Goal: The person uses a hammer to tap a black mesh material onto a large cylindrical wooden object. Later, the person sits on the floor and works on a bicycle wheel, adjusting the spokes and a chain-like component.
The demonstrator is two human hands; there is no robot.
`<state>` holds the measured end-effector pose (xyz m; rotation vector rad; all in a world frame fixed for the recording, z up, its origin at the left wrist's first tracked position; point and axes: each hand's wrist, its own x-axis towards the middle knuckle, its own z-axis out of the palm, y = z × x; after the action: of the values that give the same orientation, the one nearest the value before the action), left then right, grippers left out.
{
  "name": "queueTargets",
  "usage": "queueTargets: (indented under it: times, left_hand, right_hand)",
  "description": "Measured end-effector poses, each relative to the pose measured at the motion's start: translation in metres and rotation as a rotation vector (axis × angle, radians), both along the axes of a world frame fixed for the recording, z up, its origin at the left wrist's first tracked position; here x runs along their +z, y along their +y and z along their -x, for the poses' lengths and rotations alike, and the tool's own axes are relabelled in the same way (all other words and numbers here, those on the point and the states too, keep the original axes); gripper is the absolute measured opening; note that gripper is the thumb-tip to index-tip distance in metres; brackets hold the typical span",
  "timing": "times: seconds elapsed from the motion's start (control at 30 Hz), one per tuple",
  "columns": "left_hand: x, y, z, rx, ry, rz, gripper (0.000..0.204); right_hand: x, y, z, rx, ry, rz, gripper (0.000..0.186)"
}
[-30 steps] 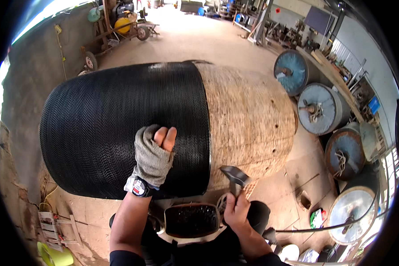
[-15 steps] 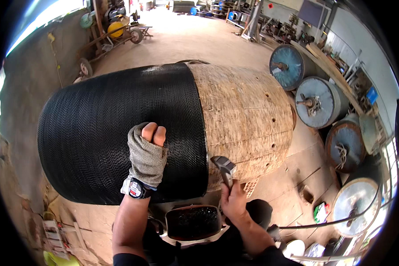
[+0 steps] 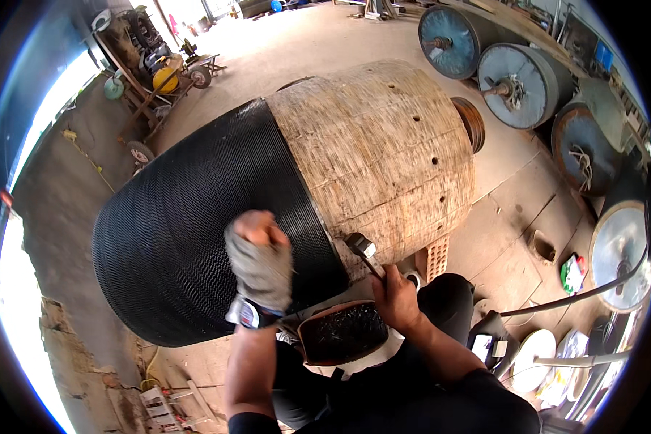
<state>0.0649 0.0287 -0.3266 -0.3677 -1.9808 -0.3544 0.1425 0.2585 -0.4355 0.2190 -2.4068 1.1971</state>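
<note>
A big wooden drum (image 3: pixel 383 145) lies in front of me. Its left part is wrapped in a ridged black covering (image 3: pixel 195 210), while bare pale wood with small holes shows on the right. My left hand (image 3: pixel 260 249), in a grey fingerless glove and blurred by motion, is closed in a fist over the black covering near its right edge; anything inside it is hidden. My right hand (image 3: pixel 398 298) grips a hammer (image 3: pixel 369 262) by its handle, the head at the seam between covering and wood. Below the hands sits a brown-rimmed container (image 3: pixel 301 340) with small dark pieces inside.
A perforated brick (image 3: pixel 437 259) stands under the drum's right end. Several large rollers (image 3: pixel 524 87) line the right side. A wheeled cart (image 3: pixel 173 87) stands far left beside a grey wall (image 3: pixel 58 166). A dark hose (image 3: pixel 579 293) crosses at the lower right.
My view has turned, so the drum now lies more slanted. The fist remains over the black covering and is now blurred. The hammer stays in my right hand near the seam.
</note>
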Motion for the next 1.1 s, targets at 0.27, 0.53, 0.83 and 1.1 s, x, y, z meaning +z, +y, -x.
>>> queueTargets:
  times: [0.27,0.53,0.83,1.1]
  left_hand:
    - [-0.063,0.059,-0.031,-0.231,-0.191,-0.158,0.051]
    - [-0.039,0.076,-0.032,-0.194,-0.35,-0.221,0.057]
    - [-0.056,0.079,-0.024,-0.099,-0.353,-0.223,0.062]
    - [-0.065,0.068,-0.057,-0.197,-0.477,-0.344,0.076]
  right_hand:
    - [0.001,0.01,-0.009,0.045,-0.057,0.034,0.022]
    - [0.011,0.008,-0.011,0.055,-0.06,0.049,0.023]
    - [0.028,0.007,-0.01,0.077,-0.013,-0.044,0.024]
    - [0.029,0.01,-0.016,0.044,0.066,-0.06,0.015]
